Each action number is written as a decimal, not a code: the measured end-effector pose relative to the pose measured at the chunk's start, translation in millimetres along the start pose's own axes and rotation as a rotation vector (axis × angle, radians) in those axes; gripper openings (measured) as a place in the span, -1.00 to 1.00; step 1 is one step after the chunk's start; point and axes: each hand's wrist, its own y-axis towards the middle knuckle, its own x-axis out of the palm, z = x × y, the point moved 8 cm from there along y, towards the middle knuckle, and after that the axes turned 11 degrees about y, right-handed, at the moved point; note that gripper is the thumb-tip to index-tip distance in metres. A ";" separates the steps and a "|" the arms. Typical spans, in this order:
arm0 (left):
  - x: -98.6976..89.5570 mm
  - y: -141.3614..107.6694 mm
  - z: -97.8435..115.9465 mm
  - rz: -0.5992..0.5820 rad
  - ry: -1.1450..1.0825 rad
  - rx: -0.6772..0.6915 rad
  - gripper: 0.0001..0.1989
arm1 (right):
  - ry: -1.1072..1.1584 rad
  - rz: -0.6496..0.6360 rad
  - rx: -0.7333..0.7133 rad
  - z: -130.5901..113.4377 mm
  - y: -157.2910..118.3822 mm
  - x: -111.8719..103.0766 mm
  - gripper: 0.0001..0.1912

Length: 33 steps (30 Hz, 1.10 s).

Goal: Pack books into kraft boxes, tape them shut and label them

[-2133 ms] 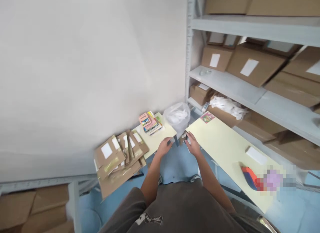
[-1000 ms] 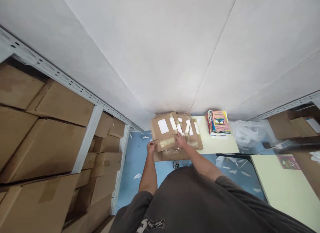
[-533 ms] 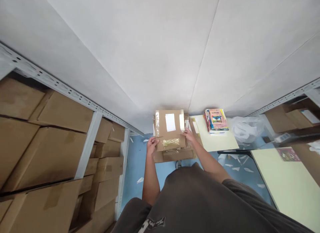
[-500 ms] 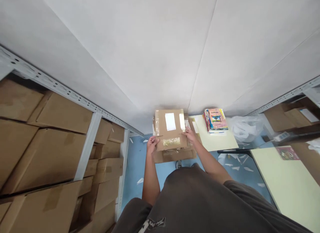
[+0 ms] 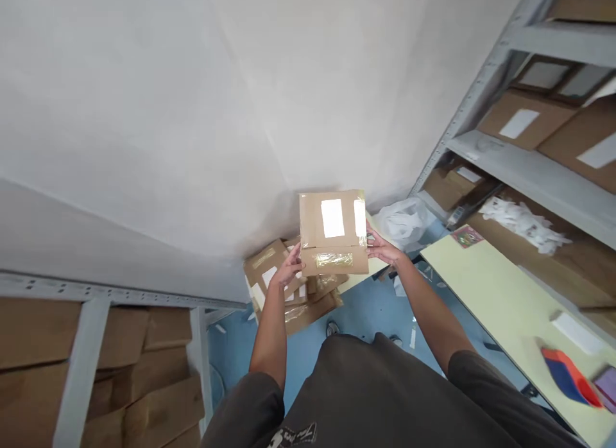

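A flat brown cardboard box (image 5: 312, 224) with white labels and shiny clear tape is held up in front of me between both hands. At its lower left side, my left hand (image 5: 287, 269) grips the edge with bent fingers. My right hand (image 5: 382, 248) grips the opposite side, its fingers partly hidden by the box. Below and to the left lies a pile of flat cardboard packages (image 5: 264, 260), some with white labels. The box covers part of this pile and of the pale yellow table (image 5: 355, 281) behind it.
Metal shelving (image 5: 89, 371) full of cartons stands at the left, and another shelf (image 5: 534, 162) with boxes at the right. A white plastic bag (image 5: 404, 222) sits by the wall. A second yellow table (image 5: 495, 294) holds a red-and-blue item (image 5: 570, 377). Paper scraps litter the blue floor.
The view has turned to the right. Both hands have raised the cardboard box off the pile and carried it rightward, toward the yellow table. The book stack is now out of sight.
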 end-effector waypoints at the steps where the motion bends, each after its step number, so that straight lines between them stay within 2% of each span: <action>1: 23.8 11.5 8.4 -0.050 0.021 -0.003 -0.02 | 0.009 0.026 -0.019 -9.2 -20.6 -20.0 0.04; 4: 107.5 42.2 31.7 -0.187 0.096 -0.024 0.01 | 0.033 0.133 -0.108 -34.2 -90.4 -82.2 0.06; 10: 299.1 83.1 66.2 -0.499 0.045 -0.003 0.17 | 0.099 0.302 -0.275 -70.5 -245.5 -197.0 0.06; 13: 392.6 97.3 73.7 -0.651 0.000 -0.002 0.22 | 0.125 0.367 -0.314 -81.3 -326.7 -241.8 0.02; 16: 487.0 107.0 78.2 -0.783 -0.004 -0.032 0.21 | 0.147 0.504 -0.371 -86.6 -408.4 -282.5 -0.02; 19: 576.4 110.4 81.7 -0.907 0.032 -0.071 0.17 | 0.178 0.666 -0.433 -81.9 -480.8 -317.6 -0.04; 21: 627.0 112.9 84.8 -0.981 0.051 -0.079 0.17 | 0.202 0.743 -0.471 -74.4 -517.4 -336.0 -0.05; 23: 667.4 119.0 87.3 -1.046 0.069 -0.079 0.19 | 0.231 0.809 -0.505 -65.9 -543.7 -351.6 -0.04; 26: 709.1 137.5 88.3 -1.120 0.109 -0.082 0.19 | 0.285 0.873 -0.531 -56.3 -563.4 -369.4 0.01; 29: 735.6 164.2 88.1 -1.178 0.137 -0.080 0.18 | 0.320 0.890 -0.525 -56.6 -564.4 -381.5 0.06; 33: 760.6 205.0 85.3 -1.246 0.125 -0.087 0.19 | 0.338 0.925 -0.520 -68.1 -553.7 -397.5 0.06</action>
